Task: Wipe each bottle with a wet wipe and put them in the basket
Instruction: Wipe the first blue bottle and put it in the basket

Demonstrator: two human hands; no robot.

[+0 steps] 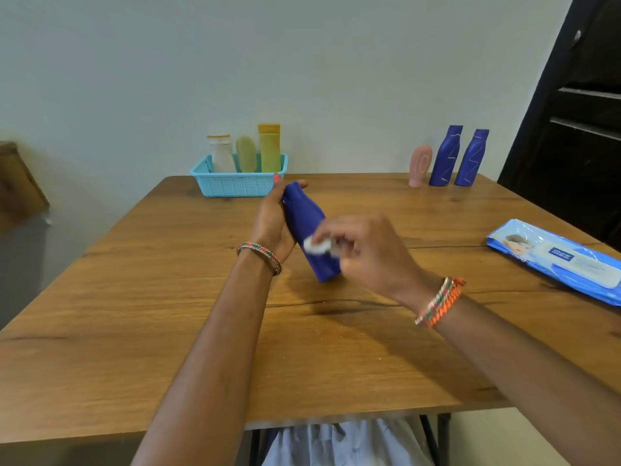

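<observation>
My left hand (273,220) grips a blue bottle (307,220) near its top, tilted above the middle of the wooden table (168,297). My right hand (364,248) pinches a white wet wipe (316,245) against the bottle's lower side. A turquoise basket (235,185) stands at the far edge and holds a clear bottle (221,153), a green bottle (246,153) and a yellow bottle (269,146). Two more blue bottles (445,156) (472,158) and a pink bottle (419,164) stand upright at the far right.
A blue pack of wet wipes (554,257) lies near the table's right edge. A dark door (578,112) stands behind the right corner. A brown object (16,183) shows at the left, off the table.
</observation>
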